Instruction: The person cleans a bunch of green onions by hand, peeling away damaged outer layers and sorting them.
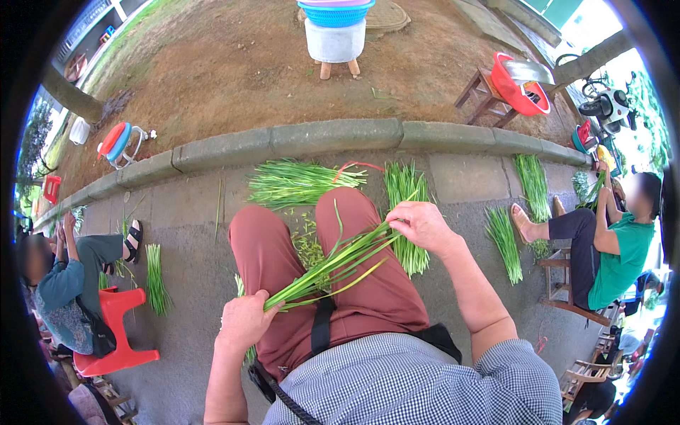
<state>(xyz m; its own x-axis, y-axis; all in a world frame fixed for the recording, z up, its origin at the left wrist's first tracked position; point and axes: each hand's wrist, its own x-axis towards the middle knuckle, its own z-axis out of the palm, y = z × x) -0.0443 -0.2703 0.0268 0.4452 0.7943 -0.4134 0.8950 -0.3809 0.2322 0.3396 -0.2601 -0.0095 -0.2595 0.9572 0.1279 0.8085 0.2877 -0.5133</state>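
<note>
A loose bunch of long green chives [329, 268] stretches slantwise across my lap. Its lower left end is wrapped in my left hand [244, 319], above my left thigh. My right hand [425, 225] is closed in a pinch at the bunch's upper right end, over my right knee; the fingertips partly hide what they grip. One leaf curls up away from the others. Beyond my knees lies a heap of chives [301, 184] on the pavement. Another pile of chives [405, 212] rests just past my right hand. Short green trimmings [307, 244] are scattered between my legs.
A stone kerb [333, 139] runs across ahead. Seated people work on either side, one on a red plastic stool [117, 333], one on a wooden chair [567, 283]. Beyond the kerb stand a red basin [513, 88] on a wooden stool and a white pedestal [334, 41] bearing a blue basket.
</note>
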